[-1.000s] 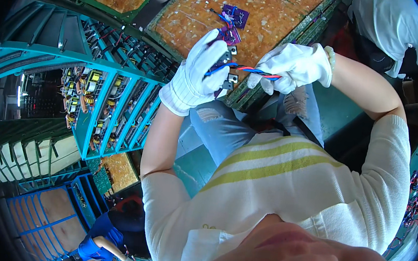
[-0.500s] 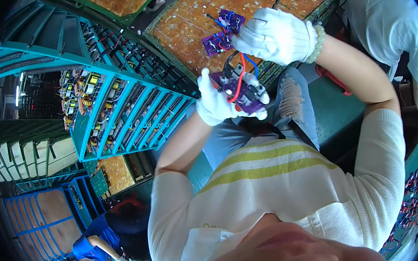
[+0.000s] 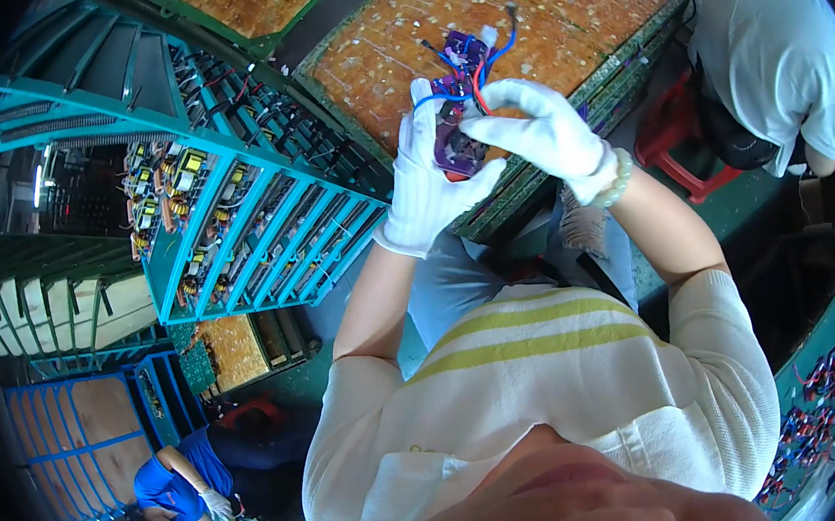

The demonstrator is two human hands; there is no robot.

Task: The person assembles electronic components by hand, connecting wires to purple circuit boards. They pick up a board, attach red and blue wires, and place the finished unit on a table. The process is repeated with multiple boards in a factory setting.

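Observation:
A purple circuit board [image 3: 460, 154] with dark parts on it lies in my gloved left hand [image 3: 423, 183], the fingers along its left side and the thumb at its lower right. My gloved right hand [image 3: 545, 137] is at the board's upper right edge, thumb and fingers apart around a small gap. A red wire [image 3: 478, 81] runs down to that gap; whether the fingertips touch it cannot be made out. Just beyond my left fingertips, over the worktop, is another purple board [image 3: 466, 44]. A blue wire [image 3: 504, 48] curves up beside it, and more wires run between the boards.
The brown worktop [image 3: 377, 56] has a green edge. At left stands a teal rack [image 3: 279, 237] filled with circuit boards. A person in a white shirt [image 3: 777, 74] sits on a red stool [image 3: 676, 135] at right. Another person in blue [image 3: 180, 484] works at lower left.
My right hand has let go of the linked boards and come down toward the board in my left hand. My left hand has moved up over the worktop. The person at right has drawn an arm in.

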